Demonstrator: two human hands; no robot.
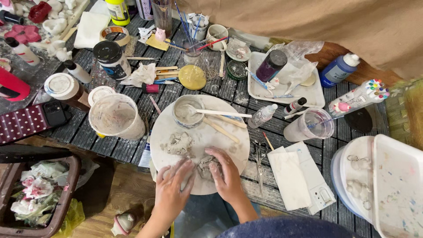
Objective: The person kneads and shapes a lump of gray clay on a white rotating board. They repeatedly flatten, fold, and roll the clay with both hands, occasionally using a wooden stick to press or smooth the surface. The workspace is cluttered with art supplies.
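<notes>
A round white board smeared with grey clay lies on the dark slatted table. My left hand rests flat at its near edge, fingers spread, touching a grey clay lump. My right hand curls over that same lump and presses on it. A second flattened clay piece sits further left on the board. At the board's far side stands a small bowl of grey slip with a white spoon in it. Wooden sticks lie beside it.
A large clear plastic cup stands left of the board, another cup right of it. Scissors and white paper lie at right. Paint bottles, jars, brushes, a white tray and white tubs crowd the table. A bin stands on the floor.
</notes>
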